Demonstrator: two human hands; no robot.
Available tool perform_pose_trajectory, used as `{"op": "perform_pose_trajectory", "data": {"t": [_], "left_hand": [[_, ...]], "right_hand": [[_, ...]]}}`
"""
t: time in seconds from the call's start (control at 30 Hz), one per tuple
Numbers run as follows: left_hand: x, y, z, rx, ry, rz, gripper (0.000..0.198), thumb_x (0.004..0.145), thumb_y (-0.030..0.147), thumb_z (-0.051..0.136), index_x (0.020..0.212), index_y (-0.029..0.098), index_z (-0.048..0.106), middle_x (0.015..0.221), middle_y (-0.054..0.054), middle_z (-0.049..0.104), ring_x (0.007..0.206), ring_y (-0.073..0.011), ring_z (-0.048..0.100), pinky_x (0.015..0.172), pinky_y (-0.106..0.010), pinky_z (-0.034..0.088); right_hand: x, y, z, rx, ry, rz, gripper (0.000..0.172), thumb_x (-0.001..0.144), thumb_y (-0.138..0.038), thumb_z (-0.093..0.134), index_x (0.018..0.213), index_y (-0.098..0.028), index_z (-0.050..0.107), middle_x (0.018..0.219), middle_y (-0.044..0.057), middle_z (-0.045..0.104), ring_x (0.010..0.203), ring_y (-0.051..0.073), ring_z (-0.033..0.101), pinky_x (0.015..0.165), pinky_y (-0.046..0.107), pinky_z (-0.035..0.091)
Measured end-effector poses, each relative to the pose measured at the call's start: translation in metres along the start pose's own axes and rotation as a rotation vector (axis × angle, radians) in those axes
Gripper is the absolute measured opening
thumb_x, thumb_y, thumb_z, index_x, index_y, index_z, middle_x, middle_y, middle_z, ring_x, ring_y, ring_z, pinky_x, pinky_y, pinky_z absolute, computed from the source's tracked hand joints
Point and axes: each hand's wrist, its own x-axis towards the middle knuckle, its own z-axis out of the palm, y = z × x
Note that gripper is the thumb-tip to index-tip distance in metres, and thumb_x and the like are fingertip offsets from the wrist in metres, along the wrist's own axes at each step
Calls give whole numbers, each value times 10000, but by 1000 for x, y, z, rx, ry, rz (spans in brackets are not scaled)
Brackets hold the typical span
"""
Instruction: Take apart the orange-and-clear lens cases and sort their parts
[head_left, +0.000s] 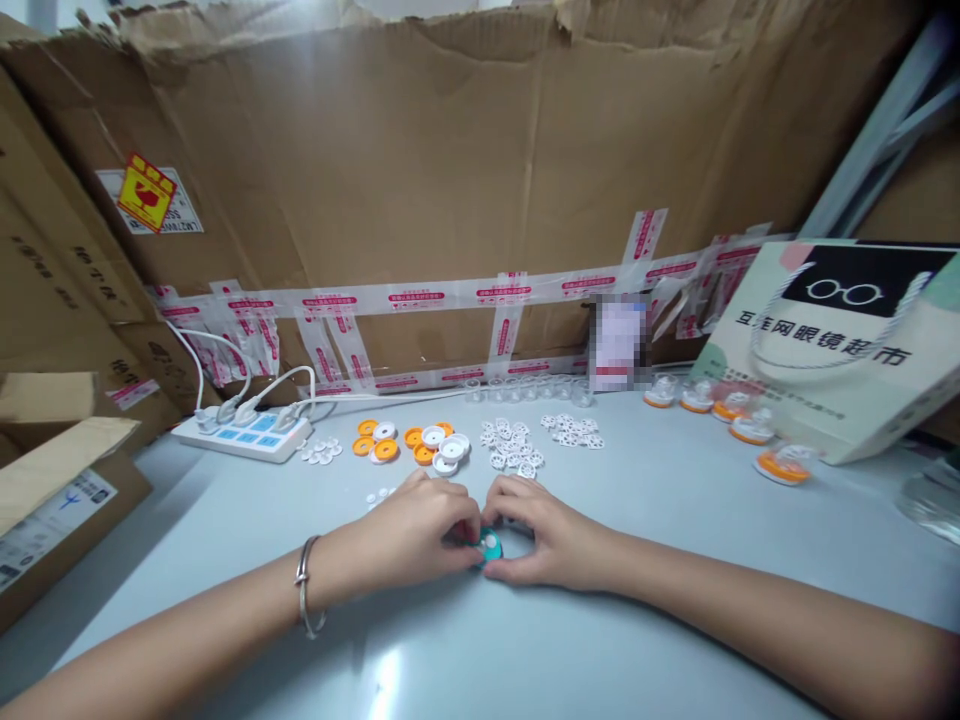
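My left hand (416, 530) and my right hand (544, 535) meet over the middle of the pale table (637, 620). Both pinch a small teal round part (489, 545) with a white centre, held just above the table surface between the fingertips. My left wrist wears a silver bangle (306, 590). Just beyond the hands lie orange and white discs (416, 442), a heap of small white gear-like pieces (510, 445) and a second smaller heap (574, 430).
A white power strip (244, 432) with plugged cables sits at the back left. Clear small cups (517, 388) line the taped cardboard wall (450, 180). Assembled orange-based pieces (780, 465) stand before a printed paper bag (840, 340) at right. A cardboard box (52, 490) is at left.
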Motion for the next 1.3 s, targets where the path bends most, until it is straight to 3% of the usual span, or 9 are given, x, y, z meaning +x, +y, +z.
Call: {"op": "perform_pose_trajectory", "data": {"t": [0.17, 0.4, 0.57, 0.77, 0.9, 1.07, 1.17, 1.3], "left_hand": [[4, 6, 1, 21, -15, -111, 68, 715, 257, 634, 713, 192, 649, 708, -4, 648, 704, -149, 569, 654, -256, 373], [9, 13, 1, 177, -29, -131, 93, 662, 241, 629, 586, 189, 630, 562, -10, 627, 585, -156, 553, 599, -279, 351], [8, 14, 11, 369, 60, -99, 92, 642, 192, 585, 557, 165, 608, 509, -34, 594, 515, -161, 521, 555, -288, 318], [3, 13, 19, 423, 106, -106, 121, 686, 142, 535, 586, 149, 603, 564, -50, 619, 560, -178, 554, 569, -297, 331], [-9, -3, -3, 416, 218, -100, 103, 705, 129, 529, 631, 148, 599, 623, -48, 628, 624, -187, 575, 613, -304, 359], [-47, -45, -38, 366, 285, -148, 129, 738, 117, 490, 695, 163, 603, 685, -24, 640, 648, -149, 572, 628, -257, 373], [-67, -65, -35, 332, 267, -86, 145, 784, 158, 468, 730, 174, 602, 698, -14, 641, 661, -133, 572, 658, -248, 372], [-71, -74, -20, 402, 248, -8, 175, 828, 183, 445, 772, 177, 610, 739, -27, 645, 709, -134, 576, 702, -264, 348]], "right_hand": [[-1, -1, 2, -28, 21, 34, 299, 639, -391, 705, 764, -184, 529, 853, 28, 520, 839, 177, 482, 761, 309, 381], [0, -5, 3, -73, 47, 15, 258, 643, -338, 703, 716, -185, 509, 797, 12, 504, 791, 162, 481, 737, 298, 375], [1, -1, 7, -87, 110, 19, 239, 646, -316, 696, 700, -178, 508, 759, 3, 506, 760, 151, 486, 697, 281, 360], [3, 1, 8, -60, 121, 6, 241, 651, -338, 698, 696, -173, 529, 754, 8, 522, 747, 149, 490, 670, 269, 361], [5, 0, 4, -64, 87, 26, 245, 662, -363, 689, 725, -170, 551, 787, 24, 536, 761, 157, 488, 693, 289, 373], [5, 1, 2, -39, 63, 61, 227, 671, -344, 683, 737, -174, 548, 796, 24, 534, 771, 161, 488, 717, 303, 383], [4, 3, 2, -20, 61, 58, 223, 676, -349, 676, 740, -178, 547, 799, 24, 535, 773, 162, 485, 714, 300, 388], [4, 3, 2, -21, 68, 53, 245, 670, -369, 682, 736, -180, 540, 791, 21, 530, 767, 161, 484, 701, 291, 387]]}}
